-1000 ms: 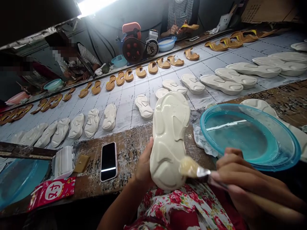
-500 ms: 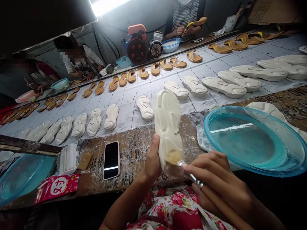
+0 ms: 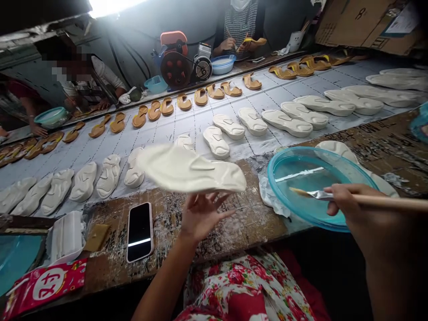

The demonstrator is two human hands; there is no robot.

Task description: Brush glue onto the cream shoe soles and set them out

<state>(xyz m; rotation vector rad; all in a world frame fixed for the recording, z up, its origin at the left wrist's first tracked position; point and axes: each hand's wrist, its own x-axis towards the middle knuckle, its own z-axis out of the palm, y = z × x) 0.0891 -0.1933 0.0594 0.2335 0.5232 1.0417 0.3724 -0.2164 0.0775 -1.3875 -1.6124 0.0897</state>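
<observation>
A cream-white moulded shoe sole [image 3: 192, 173] is blurred in mid-air, lying nearly flat above the bench edge. My left hand [image 3: 203, 217] is open with its fingers spread, just below the sole, and I cannot tell if they touch it. My right hand [image 3: 354, 209] grips a wood-handled brush [image 3: 317, 195] with a metal ferrule. The brush tip reaches over a round blue plastic basin [image 3: 271, 189] holding a shallow liquid, and the tip's contact with the basin is hidden.
A black smartphone [image 3: 139, 232] lies on the glue-stained wooden bench [image 3: 234, 227]. Beyond it, a white belt [image 3: 167, 129] carries rows of white and tan soles. Co-workers sit across the belt, with a red-wheeled machine [image 3: 177, 62] and cardboard boxes [image 3: 357, 22] behind.
My left hand no longer holds the sole upright; the sole has left my fingers and swung flat toward the belt. The brush has moved away from the sole to above the basin.
</observation>
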